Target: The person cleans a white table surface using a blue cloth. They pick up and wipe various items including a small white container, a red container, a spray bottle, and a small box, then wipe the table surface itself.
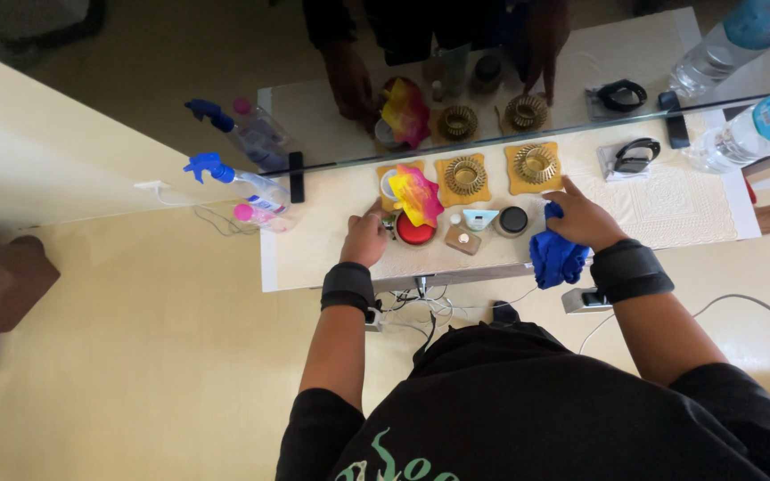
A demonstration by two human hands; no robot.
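Head view: two hands at a mirrored dresser top.
Right hand (581, 218) has fingers clamped on a blue cloth (554, 256) at the dresser's front edge; left hand (365, 239) rests, fingers loosely together, touching a red round container (414, 232).

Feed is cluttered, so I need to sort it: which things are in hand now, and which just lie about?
In hand:
right hand gripping blue cloth
left hand at red round container

Lying about:
spray bottle
two gold ring holders
black-lidded jar
water bottle

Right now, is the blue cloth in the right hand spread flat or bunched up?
Bunched up: the blue cloth hangs crumpled under the right hand at the white shelf's front edge.
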